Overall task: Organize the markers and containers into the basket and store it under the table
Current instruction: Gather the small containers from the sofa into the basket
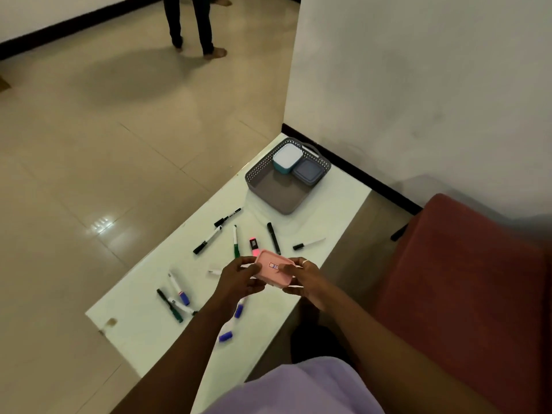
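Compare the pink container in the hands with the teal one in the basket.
The pink container is held above the table by the left hand and right hand; the teal container already sits inside the basket. The pink one looks flat and oblong; the teal one is squarer and taller, with a white lid. The pink lid carries a small label; the teal lid looks plain. Both are lidded.

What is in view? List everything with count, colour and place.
basket: one, grey, far end of table.
containers in basket: two, white-and-teal, grey.
pink container: one, held over the table.
markers: about a dozen, black, green, blue and pink caps, scattered on table.
table: one, white.
chair: one, red, at right.
bystander's legs: dark trousers, far floor.
left hand, right hand: both grip the pink container.
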